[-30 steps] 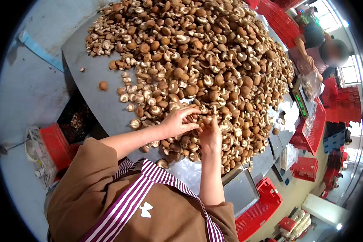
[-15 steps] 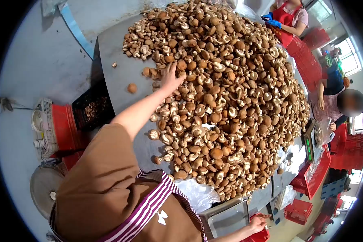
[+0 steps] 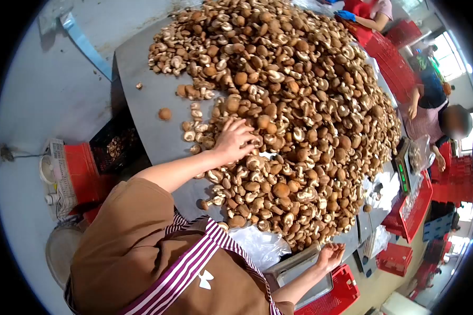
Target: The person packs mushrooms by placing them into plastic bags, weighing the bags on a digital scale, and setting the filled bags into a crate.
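Note:
A large heap of brown-capped shiitake mushrooms [image 3: 299, 105] with pale stems covers much of the grey metal table [image 3: 136, 113]. My left hand [image 3: 235, 140] lies palm down on the near left side of the heap, fingers spread and touching mushrooms. Its fingertips are partly lost among the caps. At the heap's lower edge, my right hand [image 3: 331, 256] hovers above a metal-rimmed tray [image 3: 312, 289], its fingers loosely bent and apart. I can make out nothing in it. A single mushroom [image 3: 165, 114] sits apart on the table at left.
A clear plastic bag [image 3: 260, 245] lies at the near table edge. Below my right hand is a red crate [image 3: 333, 294]. A scale [image 3: 402, 170] with a green display stands at right. Co-workers are beyond the heap, one wearing blue gloves [image 3: 346, 15]. A dark crate [image 3: 115, 144] sits at left.
My left hand has moved nearer to me across the heap, and several mushrooms lie separated near it. My right hand has risen toward the table edge. The view has shifted slightly.

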{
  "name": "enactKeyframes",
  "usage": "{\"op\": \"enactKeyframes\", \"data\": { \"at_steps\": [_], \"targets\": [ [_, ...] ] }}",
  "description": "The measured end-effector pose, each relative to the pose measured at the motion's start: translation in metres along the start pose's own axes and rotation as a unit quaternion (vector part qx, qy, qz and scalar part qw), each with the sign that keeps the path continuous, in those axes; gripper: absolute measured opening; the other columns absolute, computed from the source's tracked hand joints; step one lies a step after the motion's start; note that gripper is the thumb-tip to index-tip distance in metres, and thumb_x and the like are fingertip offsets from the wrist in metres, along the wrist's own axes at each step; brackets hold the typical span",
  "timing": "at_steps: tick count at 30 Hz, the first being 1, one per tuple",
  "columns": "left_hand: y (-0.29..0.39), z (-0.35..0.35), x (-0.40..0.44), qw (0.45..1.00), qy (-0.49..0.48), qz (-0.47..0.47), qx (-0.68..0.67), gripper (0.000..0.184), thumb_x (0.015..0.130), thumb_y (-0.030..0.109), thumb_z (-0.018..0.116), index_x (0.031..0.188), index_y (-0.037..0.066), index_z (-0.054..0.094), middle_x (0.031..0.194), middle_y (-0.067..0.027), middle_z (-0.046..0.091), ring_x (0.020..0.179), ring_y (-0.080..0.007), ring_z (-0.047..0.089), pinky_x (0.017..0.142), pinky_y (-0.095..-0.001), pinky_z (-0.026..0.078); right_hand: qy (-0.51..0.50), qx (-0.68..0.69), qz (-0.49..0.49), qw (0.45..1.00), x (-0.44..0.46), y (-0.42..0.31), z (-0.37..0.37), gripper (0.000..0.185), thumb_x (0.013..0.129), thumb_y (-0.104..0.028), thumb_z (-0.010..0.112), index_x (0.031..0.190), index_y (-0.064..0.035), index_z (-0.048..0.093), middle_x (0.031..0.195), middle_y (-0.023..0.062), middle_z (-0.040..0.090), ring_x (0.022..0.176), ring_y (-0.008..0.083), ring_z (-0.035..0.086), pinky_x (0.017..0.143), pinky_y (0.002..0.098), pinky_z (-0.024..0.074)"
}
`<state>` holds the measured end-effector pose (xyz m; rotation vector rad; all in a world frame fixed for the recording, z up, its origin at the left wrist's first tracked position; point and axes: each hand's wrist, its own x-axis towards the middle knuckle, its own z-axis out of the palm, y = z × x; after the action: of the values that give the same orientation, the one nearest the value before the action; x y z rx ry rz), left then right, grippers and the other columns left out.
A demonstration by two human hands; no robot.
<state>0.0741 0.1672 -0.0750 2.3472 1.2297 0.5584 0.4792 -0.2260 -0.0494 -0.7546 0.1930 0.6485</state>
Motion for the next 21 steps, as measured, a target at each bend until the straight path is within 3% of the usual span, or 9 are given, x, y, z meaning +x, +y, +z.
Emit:
{"op": "enactKeyframes", "data": {
  "at_steps": [2, 5, 7, 10, 13, 15, 17, 19, 21],
  "targets": [
    [-0.003, -0.007, 0.016, 0.998, 0.066, -0.011, -0.021, 0.017, 0.090, 0.021, 0.067, 0.103, 0.010, 0.069, 0.112, -0.0079, 0.068, 0.129, -0.0221, 0.049, 0.120, -0.0444, 0.024, 0.018, -0.013, -0.012, 1.000, -0.006, 0.002, 0.016, 0.023, 0.098, -0.021, 0.060, 0.112, -0.0056, 0.068, 0.090, 0.0053, 0.067, 0.073, 0.0179, 0.055, 0.068, 0.0314, 0.0427],
    [-0.015, -0.010, 0.048, 0.993, 0.059, -0.081, -0.062, 0.034, 0.090, 0.022, 0.067, 0.121, 0.009, 0.061, 0.127, -0.0066, 0.057, 0.123, -0.0212, 0.052, 0.110, -0.0417, 0.038, 0.043, -0.022, -0.017, 0.999, -0.016, 0.008, 0.020, 0.022, 0.098, -0.020, 0.059, 0.111, -0.0051, 0.068, 0.088, 0.0049, 0.066, 0.072, 0.0177, 0.053, 0.067, 0.0313, 0.0417],
    [-0.025, -0.007, 0.063, 0.998, 0.055, -0.038, -0.003, 0.053, 0.087, 0.019, 0.071, 0.136, 0.010, 0.053, 0.126, -0.0095, 0.056, 0.119, -0.0291, 0.054, 0.105, -0.0417, 0.044, 0.071, -0.030, -0.016, 0.997, -0.020, 0.016, 0.017, 0.021, 0.098, -0.017, 0.057, 0.111, -0.0044, 0.068, 0.084, 0.0046, 0.063, 0.070, 0.0166, 0.052, 0.065, 0.0298, 0.0414],
    [-0.041, -0.003, 0.083, 0.997, -0.025, -0.062, -0.040, 0.043, 0.089, 0.018, 0.068, 0.130, 0.009, 0.058, 0.124, -0.0087, 0.059, 0.116, -0.0293, 0.056, 0.101, -0.0415, 0.046, 0.078, -0.020, 0.006, 0.997, -0.028, 0.030, 0.015, 0.020, 0.098, -0.017, 0.057, 0.111, -0.0044, 0.067, 0.083, 0.0045, 0.062, 0.070, 0.0156, 0.052, 0.063, 0.0279, 0.0415],
    [-0.049, 0.002, 0.085, 0.976, 0.026, -0.123, -0.175, 0.041, 0.091, 0.019, 0.066, 0.128, 0.004, 0.060, 0.119, -0.0119, 0.065, 0.109, -0.0263, 0.062, 0.095, -0.0358, 0.049, 0.086, -0.008, 0.010, 0.996, -0.039, 0.044, 0.021, 0.018, 0.098, -0.017, 0.057, 0.109, -0.0046, 0.065, 0.083, 0.0033, 0.060, 0.070, 0.0150, 0.051, 0.062, 0.0271, 0.0415],
    [-0.068, 0.011, 0.080, 0.937, 0.043, -0.157, -0.309, 0.040, 0.092, 0.027, 0.063, 0.125, 0.004, 0.062, 0.117, -0.0122, 0.067, 0.103, -0.0228, 0.065, 0.088, -0.0369, 0.053, 0.108, -0.010, 0.025, 0.994, -0.050, 0.050, 0.037, 0.018, 0.099, -0.017, 0.055, 0.110, -0.0055, 0.063, 0.083, 0.0021, 0.060, 0.069, 0.0146, 0.051, 0.060, 0.0266, 0.0416],
    [-0.039, -0.027, 0.068, 0.825, 0.014, -0.281, -0.491, 0.035, 0.095, 0.024, 0.057, 0.123, 0.005, 0.061, 0.116, -0.0102, 0.066, 0.099, -0.0205, 0.065, 0.084, -0.0339, 0.055, 0.123, -0.007, 0.031, 0.992, -0.046, 0.048, 0.027, 0.020, 0.100, -0.018, 0.054, 0.113, -0.0067, 0.063, 0.082, 0.0007, 0.059, 0.068, 0.0139, 0.050, 0.059, 0.0261, 0.0411],
    [-0.048, -0.043, 0.067, 0.717, 0.062, -0.295, -0.629, 0.035, 0.094, 0.025, 0.049, 0.124, 0.006, 0.054, 0.113, -0.0124, 0.063, 0.097, -0.0222, 0.065, 0.079, -0.0381, 0.055, 0.101, -0.008, 0.045, 0.994, -0.045, 0.046, 0.023, 0.021, 0.100, -0.019, 0.053, 0.114, -0.0077, 0.064, 0.083, 0.0004, 0.059, 0.068, 0.0133, 0.050, 0.058, 0.0257, 0.0407],
    [-0.065, -0.056, 0.081, 0.611, 0.088, -0.315, -0.721, 0.041, 0.097, 0.038, 0.052, 0.117, 0.002, 0.054, 0.109, -0.0168, 0.061, 0.093, -0.0264, 0.066, 0.076, -0.0391, 0.057, 0.114, -0.018, 0.037, 0.993, -0.045, 0.048, 0.031, 0.021, 0.100, -0.020, 0.053, 0.113, -0.0082, 0.065, 0.083, 0.0001, 0.060, 0.068, 0.0131, 0.050, 0.058, 0.0259, 0.0405]
  ]
}}
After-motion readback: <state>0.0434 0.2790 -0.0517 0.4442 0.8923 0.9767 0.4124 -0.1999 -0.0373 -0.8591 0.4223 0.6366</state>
